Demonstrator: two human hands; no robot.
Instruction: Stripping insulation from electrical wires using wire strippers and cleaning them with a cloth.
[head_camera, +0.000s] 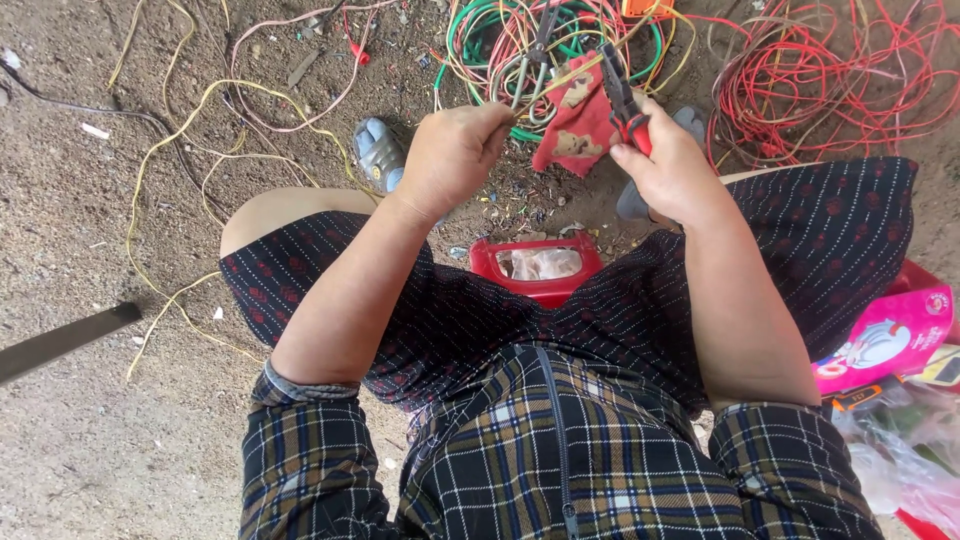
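Note:
I sit low over a dirt floor, knees apart in dark patterned shorts. My left hand (452, 155) is closed in a fist around a bundle of thin wires (523, 85) that run up into the tangle ahead. My right hand (672, 170) grips red-handled pliers (622, 100), jaws pointing up and away toward the wires. A red cloth with bear prints (578, 125) hangs between the two hands, draped over the wires.
A green, yellow and red wire tangle (560, 35) lies ahead, a big red wire heap (830, 80) at top right. Loose yellow wire (170, 140) trails left. A red stool edge (540, 265) shows between my legs. Pink packaging (885, 340) and plastic bags sit right.

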